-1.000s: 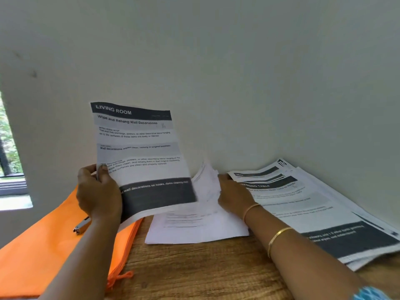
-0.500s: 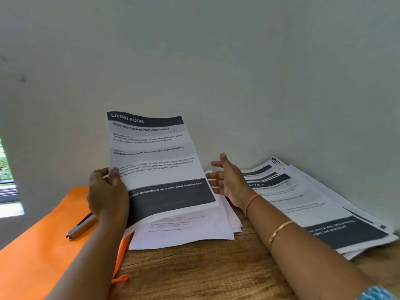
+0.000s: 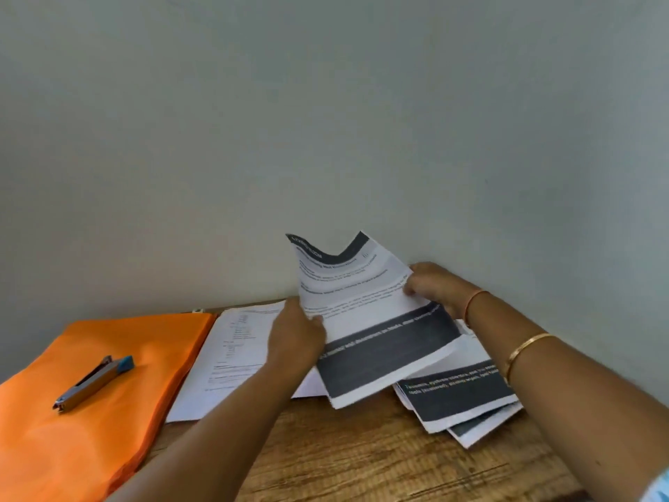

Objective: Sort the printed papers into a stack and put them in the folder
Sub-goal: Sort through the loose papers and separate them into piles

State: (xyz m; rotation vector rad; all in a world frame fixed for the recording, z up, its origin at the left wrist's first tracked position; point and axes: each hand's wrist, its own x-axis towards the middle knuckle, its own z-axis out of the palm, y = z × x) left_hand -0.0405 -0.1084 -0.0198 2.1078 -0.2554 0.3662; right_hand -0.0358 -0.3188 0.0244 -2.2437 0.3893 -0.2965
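- The printed sheet (image 3: 365, 320), with a dark header and a broad dark banner lower down, was off the worktop. It was held between both hands above the right-hand papers, and its top edge sagged into a deep V.
- The likely fault from here was a crease or a small tear. With the two hands close together on a limp sheet, any inward squeeze would deepen that fold.
- A skewed landing was the other risk, since the pile below was already fanned and would not square the sheet up by itself.
- The left hand (image 3: 295, 336) pinched the sheet's left edge, thumb on the printed face and back of the hand toward the camera. Its forearm reached in from low centre.
- The right hand (image 3: 436, 288) held the right edge with curled fingers, wrist bent inward and a gold bangle (image 3: 529, 350) on the forearm.
- Beneath lay the banner-printed pile (image 3: 459, 393), its sheets splayed at different angles, the near corners pointing toward the front of the worktop (image 3: 362, 461).
- To the left lay the pile of white pages (image 3: 235, 353). Its left edge met the orange folder (image 3: 108, 429), and whether it touched or overlapped could not be told.
- The folder lay flat at far left with a stapler (image 3: 95, 380) resting on it. By my judgement that would need shifting before any stack went in.
- A plain wall (image 3: 325, 139) rose directly behind the worktop.
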